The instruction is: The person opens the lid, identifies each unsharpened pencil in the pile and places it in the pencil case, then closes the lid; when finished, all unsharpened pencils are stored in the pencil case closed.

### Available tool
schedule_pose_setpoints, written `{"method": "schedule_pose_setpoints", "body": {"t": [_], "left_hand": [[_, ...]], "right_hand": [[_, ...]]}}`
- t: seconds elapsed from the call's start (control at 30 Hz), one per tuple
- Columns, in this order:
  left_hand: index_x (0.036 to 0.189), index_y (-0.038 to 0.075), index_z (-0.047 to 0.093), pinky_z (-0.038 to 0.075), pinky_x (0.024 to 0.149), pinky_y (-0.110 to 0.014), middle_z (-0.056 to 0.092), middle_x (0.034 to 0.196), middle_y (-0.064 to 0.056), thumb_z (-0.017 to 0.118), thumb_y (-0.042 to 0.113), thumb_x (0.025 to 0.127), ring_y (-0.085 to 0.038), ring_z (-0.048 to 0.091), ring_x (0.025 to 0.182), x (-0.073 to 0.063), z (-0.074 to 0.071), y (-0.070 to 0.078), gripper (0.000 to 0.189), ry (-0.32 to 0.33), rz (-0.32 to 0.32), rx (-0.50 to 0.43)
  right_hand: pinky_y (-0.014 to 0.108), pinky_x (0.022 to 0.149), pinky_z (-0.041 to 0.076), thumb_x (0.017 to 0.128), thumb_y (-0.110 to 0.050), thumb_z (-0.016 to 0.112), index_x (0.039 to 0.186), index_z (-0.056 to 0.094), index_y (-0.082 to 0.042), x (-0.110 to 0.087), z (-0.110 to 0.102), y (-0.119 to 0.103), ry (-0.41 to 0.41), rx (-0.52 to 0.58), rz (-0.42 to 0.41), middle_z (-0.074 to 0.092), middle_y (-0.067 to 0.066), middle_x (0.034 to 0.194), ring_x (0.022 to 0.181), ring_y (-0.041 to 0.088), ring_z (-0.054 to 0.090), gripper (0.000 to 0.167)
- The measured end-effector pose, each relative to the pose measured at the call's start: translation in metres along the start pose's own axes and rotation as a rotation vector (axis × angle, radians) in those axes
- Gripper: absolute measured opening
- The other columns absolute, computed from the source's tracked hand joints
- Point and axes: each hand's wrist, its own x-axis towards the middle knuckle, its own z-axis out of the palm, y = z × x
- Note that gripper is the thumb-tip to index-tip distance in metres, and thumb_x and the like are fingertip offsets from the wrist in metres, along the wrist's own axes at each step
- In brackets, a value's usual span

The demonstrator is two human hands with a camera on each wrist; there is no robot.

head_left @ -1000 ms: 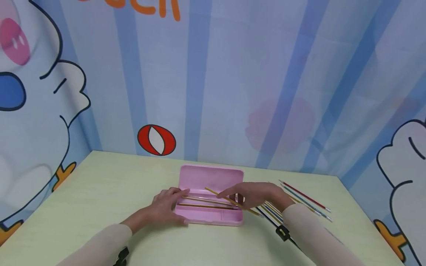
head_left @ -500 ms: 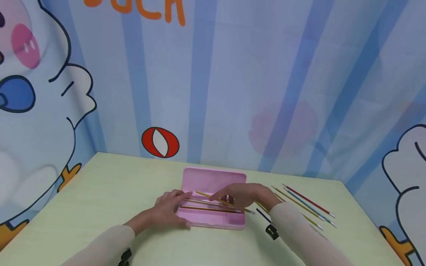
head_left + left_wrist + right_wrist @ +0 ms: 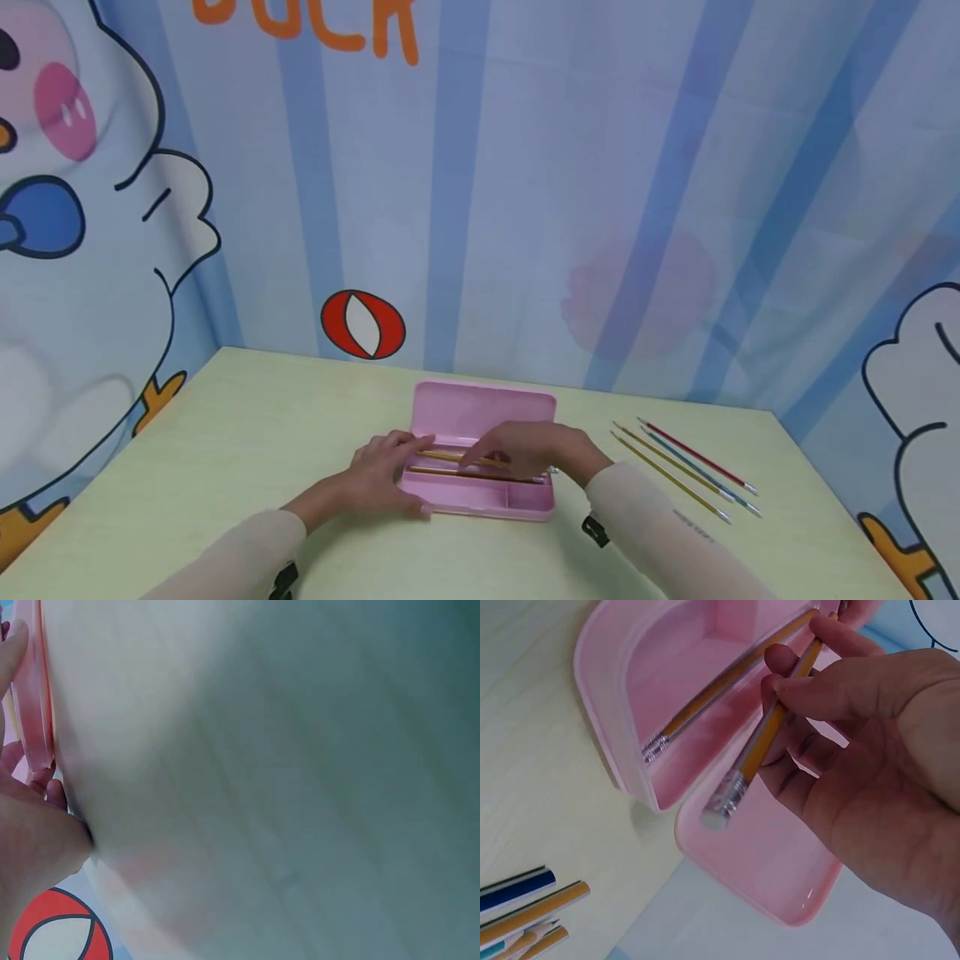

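While steadying the open pink case (image 3: 459,497) on the bench (image 3: 262,433) with the left hand (image 3: 381,481) spread round its left end, likely against sliding, pinches a yellow pencil (image 3: 760,745) lengthwise over its far side with the right hand (image 3: 528,450), apparently matching its length.

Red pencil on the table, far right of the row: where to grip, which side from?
Probably mid-shaft, pinched from above across the red pencil. It's long, thin and lying flat, with bare table on its right. Keep off the pointed far end: the teal pencil lies closest there, the gap widening toward the near ends.
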Motion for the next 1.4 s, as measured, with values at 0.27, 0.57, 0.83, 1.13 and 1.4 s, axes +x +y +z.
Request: {"method": "schedule_pose_setpoints", "body": {"t": [0.27, 0.57, 0.83, 1.13, 1.4], "left_hand": [[0.151, 0.018, 0.044, 0.026, 0.109, -0.062, 0.046, 0.142, -0.01, 0.086, 0.044, 0.074, -0.033, 0.038, 0.129, 0.001, 0.001, -0.002, 0.092, 0.007, 0.02, 0.01], [0.152, 0.018, 0.043, 0.027, 0.109, -0.061, 0.046, 0.143, -0.01, 0.087, 0.044, 0.073, -0.033, 0.038, 0.128, 0.002, 0.001, -0.002, 0.094, 0.009, 0.004, 0.013], [0.152, 0.018, 0.043, 0.027, 0.109, -0.061, 0.047, 0.142, -0.009, 0.087, 0.043, 0.073, -0.032, 0.039, 0.127, 0.002, 0.002, -0.002, 0.093, 0.008, 0.011, 0.008], [0.152, 0.018, 0.042, 0.027, 0.11, -0.061, 0.046, 0.142, -0.01, 0.087, 0.043, 0.073, -0.032, 0.038, 0.127, 0.001, 0.0, -0.002, 0.095, 0.007, 0.004, 0.013], [0.152, 0.017, 0.043, 0.027, 0.109, -0.062, 0.047, 0.142, -0.011, 0.087, 0.044, 0.072, -0.033, 0.039, 0.126, 0.002, 0.003, -0.004, 0.095, 0.02, 0.024, 0.013]], "right_hand": [[0.021, 0.085, 0.049, 0.093, 0.01, 0.055, 0.125, 0.072, -0.022, 0.005, 0.009, -0.002, 0.098, -0.093, -0.038, 0.067, 0.002, 0.105, 0.092, 0.012, 0.06, 0.047], [0.032, 0.095, 0.053, 0.091, 0.003, 0.063, 0.133, 0.065, -0.013, -0.006, 0.005, 0.004, 0.15, 0.076, 0.081, 0.068, 0.005, 0.121, 0.108, 0.019, 0.065, 0.045], [0.031, 0.088, 0.054, 0.095, -0.004, 0.062, 0.134, 0.061, -0.006, -0.033, 0.004, 0.023, 0.205, 0.223, 0.086, 0.069, 0.009, 0.115, 0.1, 0.017, 0.065, 0.039], [0.033, 0.086, 0.053, 0.096, -0.006, 0.061, 0.132, 0.061, -0.003, -0.06, 0.002, 0.037, 0.254, 0.314, 0.154, 0.068, 0.007, 0.105, 0.094, 0.015, 0.062, 0.036], [0.03, 0.076, 0.052, 0.097, -0.011, 0.062, 0.131, 0.062, -0.004, -0.081, 0.009, 0.053, 0.278, 0.327, 0.217, 0.069, 0.003, 0.099, 0.084, 0.011, 0.061, 0.035]]}}
